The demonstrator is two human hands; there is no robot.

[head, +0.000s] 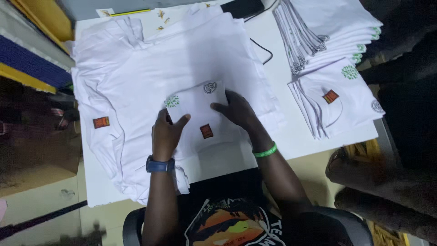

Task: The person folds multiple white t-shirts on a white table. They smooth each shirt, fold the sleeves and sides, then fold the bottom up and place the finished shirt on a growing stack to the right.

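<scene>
A folded white shirt (200, 114) with a small orange label, a green emblem and a round grey emblem lies on top of a spread pile of white shirts (136, 77). My left hand (166, 132) grips the folded shirt's left edge, thumb on top, with a blue watch on its wrist. My right hand (236, 109) presses flat on the shirt's right side, with a green band on that wrist.
Two stacks of folded white shirts (337, 98) (323, 32) sit at the right on the white table (300, 136). A black cable (264, 50) runs across the table behind. A dark device (241, 7) lies at the far edge. My chair (132, 225) shows below.
</scene>
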